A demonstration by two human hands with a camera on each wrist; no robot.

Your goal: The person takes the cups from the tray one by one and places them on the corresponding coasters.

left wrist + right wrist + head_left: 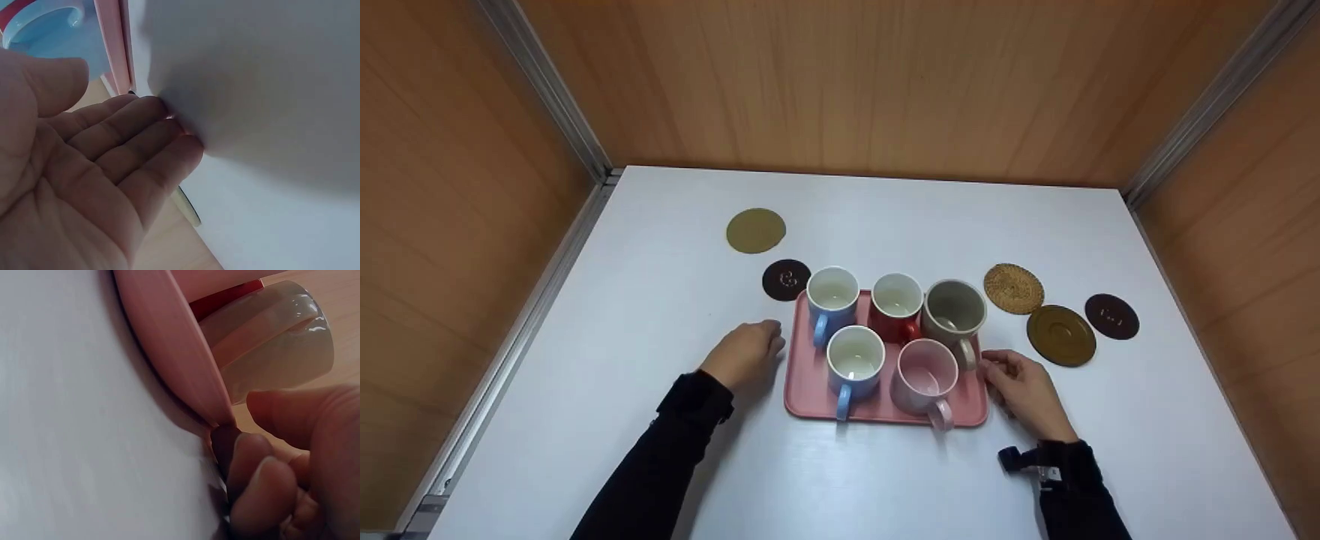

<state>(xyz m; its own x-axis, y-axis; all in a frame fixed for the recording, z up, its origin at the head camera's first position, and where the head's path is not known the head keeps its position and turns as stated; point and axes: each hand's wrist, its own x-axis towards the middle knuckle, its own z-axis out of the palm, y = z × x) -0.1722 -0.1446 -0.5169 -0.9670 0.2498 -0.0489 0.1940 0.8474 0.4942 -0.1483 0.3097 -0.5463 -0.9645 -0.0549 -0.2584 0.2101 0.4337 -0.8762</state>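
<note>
A pink tray (810, 397) lies on the white table, bearing several mugs. At its back are a blue mug (834, 300), a red mug (894, 326) and a grey-beige mug (956, 322). Another blue mug (856, 367) and a pink mug (919, 390) stand in front. My left hand (742, 354) is beside the tray's left edge, slightly apart from it, fingers extended and palm facing the tray in the left wrist view. At the right edge, fingertips of my right hand (1027, 390) touch under the rim, while its thumb is clear of the tray.
Left of the mugs lie a gold-brown round coaster (756, 230) and a dark coaster (787, 280), the latter close to the tray. On the right are a woven coaster (1014, 289), a brown coaster (1061, 335) and another dark one. Wooden panels (870, 90) enclose the table.
</note>
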